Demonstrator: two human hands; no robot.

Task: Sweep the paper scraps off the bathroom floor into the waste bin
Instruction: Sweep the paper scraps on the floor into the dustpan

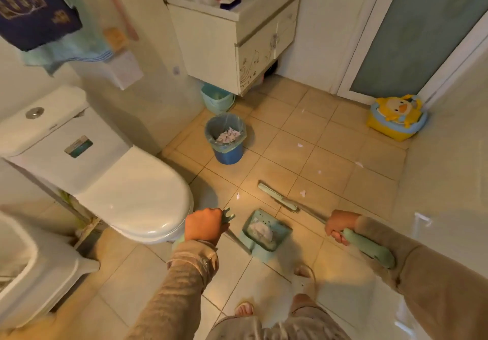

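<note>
The right hand (339,227) has its fingers curled tight round the pale green grip of the broom (278,199), knuckles toward the floor; the left hand (204,227) is a closed fist about the top of the dustpan handle (227,214), though the fingertips themselves are hidden behind the knuckles. From the right fist the metal shaft runs down to the broom head, which lies on the tiles just beyond the dustpan (264,230); the pan already holds a wad of white paper and sits on the floor between the two hands.

Taking the dustpan as the landmark: the blue waste bin (226,139), lined and partly full of paper, stands well beyond it and a little to its left; one paper scrap (238,196) lies near the pan's far left; another (302,193) lies just past the broom head to the right; further scraps (300,145) are scattered well beyond, toward the yellow duck potty (396,118).

I judge the step in hand to be gathering the remaining scraps; it would go best with the pan's lip pressed flat to the tile and held still by the left fist, the broom reaching past each scrap and drawing it back in short low strokes; light paper flutters if flicked; a tilted pan could spill its wad before it reaches the bin.
</note>
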